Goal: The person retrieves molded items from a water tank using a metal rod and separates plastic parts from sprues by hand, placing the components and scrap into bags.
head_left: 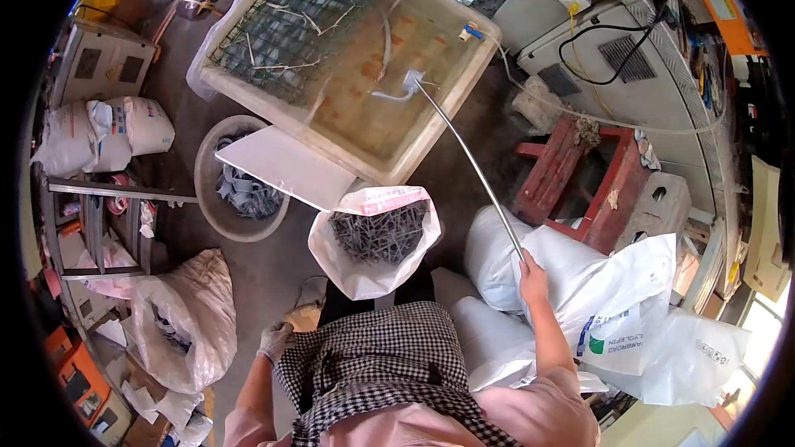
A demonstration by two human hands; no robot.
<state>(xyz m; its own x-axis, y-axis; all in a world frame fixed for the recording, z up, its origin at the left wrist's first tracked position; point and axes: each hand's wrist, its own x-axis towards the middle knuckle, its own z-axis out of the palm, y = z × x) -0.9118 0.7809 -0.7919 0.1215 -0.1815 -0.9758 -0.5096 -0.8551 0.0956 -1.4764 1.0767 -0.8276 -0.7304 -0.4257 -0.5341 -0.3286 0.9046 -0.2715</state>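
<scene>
My right hand (532, 278) is closed round the lower end of a long thin metal rod (474, 167). The rod's far end lies over a water-filled tub (479, 62), beside a pale blue-white piece (411, 81) in the water. My left hand (275, 339), in a light glove, is at the left edge of the checked apron (373, 356), its fingers curled; what they hold, if anything, is hidden. An open white sack (358, 283) of grey strips (379, 234) stands in front of my body.
A round bin (204, 190) with grey scraps stands left, partly under a white board (286, 167). An open sack (207, 306) is lower left. White bags (571, 269) and a red frame (609, 190) are right. A green mesh (290, 33) lies in the tub.
</scene>
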